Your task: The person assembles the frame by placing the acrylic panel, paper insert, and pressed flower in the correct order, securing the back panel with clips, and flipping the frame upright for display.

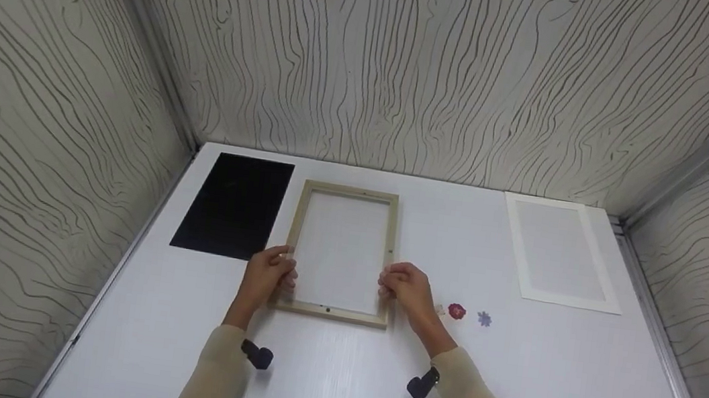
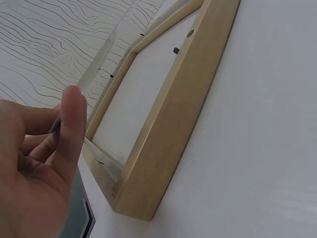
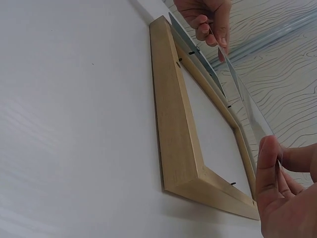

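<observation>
A pale wooden picture frame [image 1: 340,315] lies on the white table, small black tabs along its inner edges. Between the two hands, a thin clear sheet [image 3: 255,119] is held tilted above the frame. My left hand [image 1: 268,269] pinches one side of it, over the frame's left rail. On the opposite side, the right hand [image 1: 407,290] grips the sheet between thumb and fingers, by the right rail. Through the sheet and frame opening the white surface shows. In the left wrist view, the thumb [image 2: 73,116] stands beside the sheet's edge.
A black rectangular sheet [image 1: 232,204] lies left of the frame. At the far right is a white bordered mat [image 1: 521,250]. Close to the right forearm are a red flower [image 1: 457,311], a bluish flower [image 1: 484,319] and a pale one [image 1: 440,310]. Patterned walls enclose the table.
</observation>
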`<state>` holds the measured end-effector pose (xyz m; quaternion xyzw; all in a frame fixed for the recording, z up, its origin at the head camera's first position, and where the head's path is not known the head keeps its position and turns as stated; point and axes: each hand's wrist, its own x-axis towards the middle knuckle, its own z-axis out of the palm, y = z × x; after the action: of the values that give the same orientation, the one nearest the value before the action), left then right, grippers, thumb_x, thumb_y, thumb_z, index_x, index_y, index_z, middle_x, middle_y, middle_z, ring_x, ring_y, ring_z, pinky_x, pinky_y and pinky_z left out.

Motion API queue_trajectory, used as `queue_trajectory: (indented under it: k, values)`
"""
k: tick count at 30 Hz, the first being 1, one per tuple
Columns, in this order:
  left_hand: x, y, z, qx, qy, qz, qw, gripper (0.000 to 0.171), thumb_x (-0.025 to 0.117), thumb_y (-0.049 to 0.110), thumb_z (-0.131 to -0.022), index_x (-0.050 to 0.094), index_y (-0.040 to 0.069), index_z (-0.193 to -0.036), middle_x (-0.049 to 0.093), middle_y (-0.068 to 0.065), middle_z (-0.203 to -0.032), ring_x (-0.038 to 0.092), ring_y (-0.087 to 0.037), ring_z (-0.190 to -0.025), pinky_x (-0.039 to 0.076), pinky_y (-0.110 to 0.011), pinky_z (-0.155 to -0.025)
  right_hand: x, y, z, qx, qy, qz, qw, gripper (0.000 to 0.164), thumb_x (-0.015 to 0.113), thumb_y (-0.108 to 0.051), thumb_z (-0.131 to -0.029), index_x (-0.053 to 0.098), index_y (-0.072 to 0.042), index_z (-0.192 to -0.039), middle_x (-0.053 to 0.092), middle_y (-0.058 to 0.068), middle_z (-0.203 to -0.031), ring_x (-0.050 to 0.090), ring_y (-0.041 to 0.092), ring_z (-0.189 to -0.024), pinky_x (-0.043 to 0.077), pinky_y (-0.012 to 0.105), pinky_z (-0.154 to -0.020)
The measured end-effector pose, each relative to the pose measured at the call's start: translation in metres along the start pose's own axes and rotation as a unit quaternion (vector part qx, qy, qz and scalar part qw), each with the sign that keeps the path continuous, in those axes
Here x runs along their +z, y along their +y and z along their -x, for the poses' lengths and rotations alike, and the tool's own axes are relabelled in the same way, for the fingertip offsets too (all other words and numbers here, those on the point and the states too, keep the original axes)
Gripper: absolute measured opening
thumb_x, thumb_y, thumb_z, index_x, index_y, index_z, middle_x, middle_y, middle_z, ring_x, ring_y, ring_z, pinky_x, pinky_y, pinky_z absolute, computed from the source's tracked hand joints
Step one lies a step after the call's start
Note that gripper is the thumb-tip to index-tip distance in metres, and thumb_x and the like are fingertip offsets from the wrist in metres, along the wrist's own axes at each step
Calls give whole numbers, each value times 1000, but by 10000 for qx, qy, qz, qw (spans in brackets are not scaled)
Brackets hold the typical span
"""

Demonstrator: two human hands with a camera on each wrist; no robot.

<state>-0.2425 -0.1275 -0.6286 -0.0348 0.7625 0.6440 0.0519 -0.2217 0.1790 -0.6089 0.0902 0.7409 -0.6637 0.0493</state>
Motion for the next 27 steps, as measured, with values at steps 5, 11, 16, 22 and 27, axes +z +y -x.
queue_trajectory:
  k: [5, 11, 16, 22, 27]
  values:
    - [-1, 0, 2, -33, -11, 65, 10000, 42, 63, 9, -105, 61, -2, -145, 73, -8, -85, 69, -13, -69, 61, -29, -67, 0, 3, 1, 27, -50, 98, 9999, 18, 67, -7, -103, 67, 3, -118, 74, 17, -101, 72, 18, -82, 61, 26, -74]
    - [-3, -2, 6, -110, 0, 135, 9998, 42, 64, 9, -104, 62, -1, -145, 73, -9, -85, 68, -14, -68, 60, -30, -66, 1, 7, 4, 49, -84, 100, 9999, 17, 67, -7, -103, 68, 4, -117, 74, 15, -99, 72, 17, -80, 61, 28, -72]
    - [-4, -3, 8, -267, -17, 45, 9996, 43, 63, 10, -105, 60, 0, -147, 74, -11, -87, 70, -16, -69, 62, -33, -65, 2, 9, 7, 79, -93, -6, 9999, 16, 67, -4, -102, 67, 6, -114, 75, 13, -94, 71, 16, -75, 60, 27, -68]
    - [-3, -2, 11, -337, -57, -87, 9994, 45, 62, 11, -105, 58, -1, -148, 73, -10, -88, 70, -16, -69, 63, -35, -65, 1, 11, 11, 144, -79, 166, 9997, 15, 65, -5, -103, 68, 3, -116, 75, 13, -98, 72, 17, -79, 61, 27, -73]
    - [-4, -3, 13, -322, -64, -39, 9995, 45, 62, 10, -105, 58, -2, -148, 73, -10, -87, 70, -16, -70, 64, -34, -67, 1, 12, 14, 130, -113, 259, 9995, 17, 65, -7, -104, 67, 3, -117, 74, 14, -100, 72, 19, -81, 62, 29, -75]
